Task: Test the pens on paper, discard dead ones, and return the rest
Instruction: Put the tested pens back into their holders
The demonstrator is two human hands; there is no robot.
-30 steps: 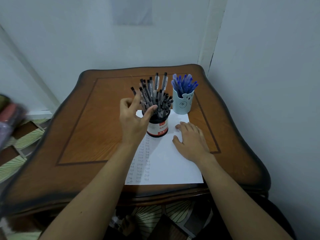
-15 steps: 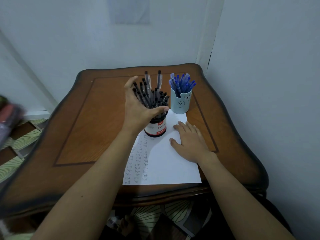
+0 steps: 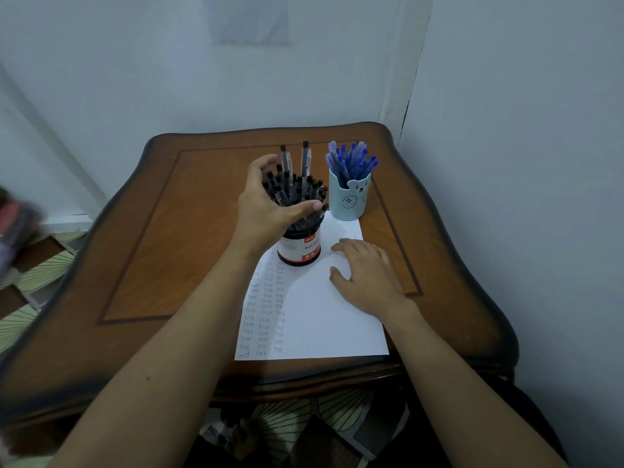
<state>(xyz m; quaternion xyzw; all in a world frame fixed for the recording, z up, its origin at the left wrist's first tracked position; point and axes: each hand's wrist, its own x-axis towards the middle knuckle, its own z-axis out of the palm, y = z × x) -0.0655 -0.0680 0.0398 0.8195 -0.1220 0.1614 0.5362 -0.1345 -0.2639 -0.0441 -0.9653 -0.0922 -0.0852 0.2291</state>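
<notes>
left hand (image 3: 266,211) wraps black pens (image 3: 299,189) | right hand (image 3: 366,276) flat on paper (image 3: 314,319)

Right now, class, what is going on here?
A person's left hand wraps around the black pens standing in a tub at the far end of the paper. The right hand lies flat on the paper, whose left side carries rows of test scribbles. A blue cup of blue pens stands beside the tub.

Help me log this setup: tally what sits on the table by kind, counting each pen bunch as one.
Pen holders: 2 (black round tub with red-and-white label, light blue bear-face cup)
Pen bunches: 2 (black pens, blue pens)
White paper sheets: 1
Total: 5
</notes>
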